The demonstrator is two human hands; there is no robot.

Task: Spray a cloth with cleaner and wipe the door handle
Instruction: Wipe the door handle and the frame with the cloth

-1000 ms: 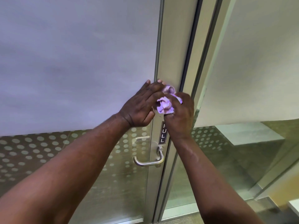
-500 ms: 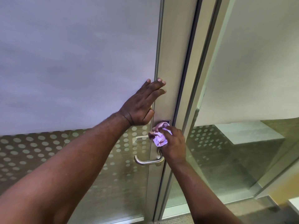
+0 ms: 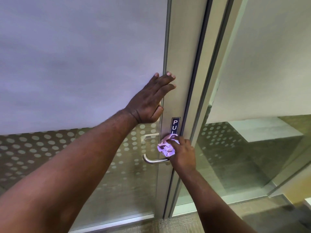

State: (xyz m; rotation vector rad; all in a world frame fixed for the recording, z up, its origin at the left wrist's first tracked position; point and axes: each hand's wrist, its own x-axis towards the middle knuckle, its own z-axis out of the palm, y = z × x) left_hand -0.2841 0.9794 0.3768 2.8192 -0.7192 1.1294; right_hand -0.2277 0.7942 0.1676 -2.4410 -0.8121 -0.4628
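Observation:
A silver lever door handle (image 3: 154,160) sticks out to the left from the metal stile of a glass door. My right hand (image 3: 183,155) grips a crumpled purple cloth (image 3: 165,146) and presses it on the stile just above the handle's base, covering the lower half of a blue PULL sign (image 3: 175,123). My left hand (image 3: 151,100) lies flat with fingers spread on the door's frosted glass and stile, above the handle. No spray bottle shows.
The door frame (image 3: 198,106) runs down the middle. A fixed glass panel (image 3: 252,157) with frosted film and dots stands to the right. Carpet (image 3: 193,222) lies at the bottom.
My right hand has carried the cloth down the stile from beside my left hand's fingers to just above the handle. My left hand has stayed put on the door.

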